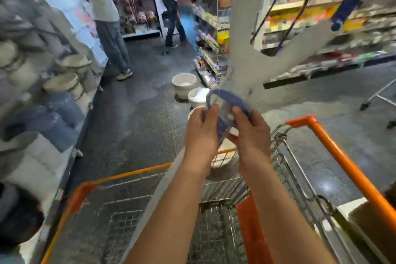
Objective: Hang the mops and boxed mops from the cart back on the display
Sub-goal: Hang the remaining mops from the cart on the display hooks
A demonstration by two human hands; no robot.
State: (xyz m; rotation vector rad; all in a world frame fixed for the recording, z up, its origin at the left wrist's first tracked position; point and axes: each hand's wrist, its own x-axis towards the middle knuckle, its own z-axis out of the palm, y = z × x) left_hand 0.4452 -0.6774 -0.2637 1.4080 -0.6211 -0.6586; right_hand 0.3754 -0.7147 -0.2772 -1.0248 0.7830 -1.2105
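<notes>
Both forearms reach forward side by side over the wire cart (334, 152). The left hand (200, 133) and right hand (250, 133) are raised with their backs to the camera. Their fingers are curled and clamped on either side of a blurred blue mop head (224, 93), held in the air above the cart's front end.

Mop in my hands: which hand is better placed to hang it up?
The right hand, probably. It and the left hand both grip the mop, but the hung mops are up to the right, on its side.
</notes>
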